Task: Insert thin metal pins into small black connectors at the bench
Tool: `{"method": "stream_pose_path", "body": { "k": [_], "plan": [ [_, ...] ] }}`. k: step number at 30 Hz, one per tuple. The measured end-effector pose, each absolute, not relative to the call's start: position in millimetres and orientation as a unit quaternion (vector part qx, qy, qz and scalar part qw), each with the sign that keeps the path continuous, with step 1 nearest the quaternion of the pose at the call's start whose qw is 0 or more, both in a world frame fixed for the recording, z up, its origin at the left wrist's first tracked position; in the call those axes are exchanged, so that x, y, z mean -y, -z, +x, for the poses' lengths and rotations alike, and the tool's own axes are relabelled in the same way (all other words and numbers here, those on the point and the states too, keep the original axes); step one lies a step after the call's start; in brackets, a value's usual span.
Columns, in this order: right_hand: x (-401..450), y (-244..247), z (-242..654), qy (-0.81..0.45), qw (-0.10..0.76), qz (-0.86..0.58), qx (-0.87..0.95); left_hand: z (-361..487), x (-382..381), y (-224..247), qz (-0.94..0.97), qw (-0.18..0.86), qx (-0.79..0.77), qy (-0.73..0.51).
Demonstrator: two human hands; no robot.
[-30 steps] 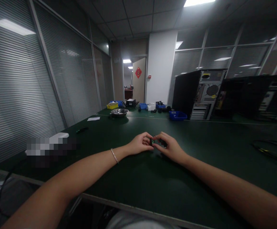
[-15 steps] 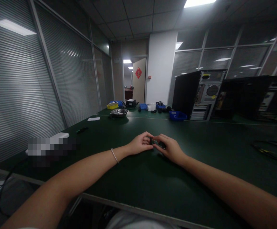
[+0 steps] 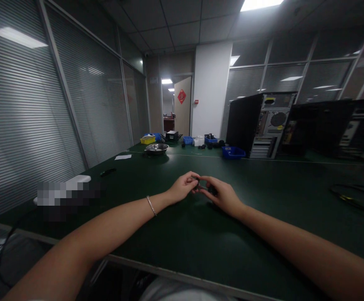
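Note:
Both hands meet over the middle of the green table [image 3: 169, 234]. My left hand [image 3: 183, 186], with a bracelet on its wrist, is closed, thumb and fingers pressed together around something small and dark that its fingers mostly hide. Facing it, my right hand [image 3: 222, 193] curls its fingers and thumb around a small dark object [image 3: 212, 190], partly hidden in the palm. The fingertips of the two hands nearly touch. What the small dark things are is too small to tell.
Beyond my hands stand a metal bowl [image 3: 156, 149], a blue tray [image 3: 233, 153] and a yellow basket [image 3: 148, 139]. A computer case [image 3: 260, 125] rises at the back right. Black cables [image 3: 354, 198] lie at the right, a dark green item [image 3: 108, 172] at the left.
My left thumb and fingers have shifted, with the thumb now higher and pressed over the small dark thing. My right hand has moved only slightly.

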State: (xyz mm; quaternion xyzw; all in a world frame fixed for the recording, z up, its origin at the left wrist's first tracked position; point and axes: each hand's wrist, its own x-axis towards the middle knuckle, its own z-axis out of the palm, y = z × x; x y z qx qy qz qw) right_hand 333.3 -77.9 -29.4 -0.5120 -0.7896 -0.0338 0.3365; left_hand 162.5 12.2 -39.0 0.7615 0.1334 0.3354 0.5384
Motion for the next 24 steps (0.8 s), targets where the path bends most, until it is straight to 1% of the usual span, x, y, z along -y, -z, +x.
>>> {"method": "stream_pose_path", "body": {
  "k": [7, 21, 24],
  "plan": [
    [76.9, 31.3, 335.8, 0.029, 0.334, -0.520, 0.786, 160.2, -17.8, 37.1, 0.769, 0.487, -0.171, -0.377],
    [77.3, 30.7, 334.8, 0.029, 0.329, -0.511, 0.794, 161.2, -20.5, 38.5, 0.778, 0.450, -0.195, -0.393],
    [76.7, 30.6, 334.5, 0.027, 0.325, -0.514, 0.793, 162.1, -22.3, 39.4, 0.776, 0.456, -0.204, -0.385]
  ]
}}
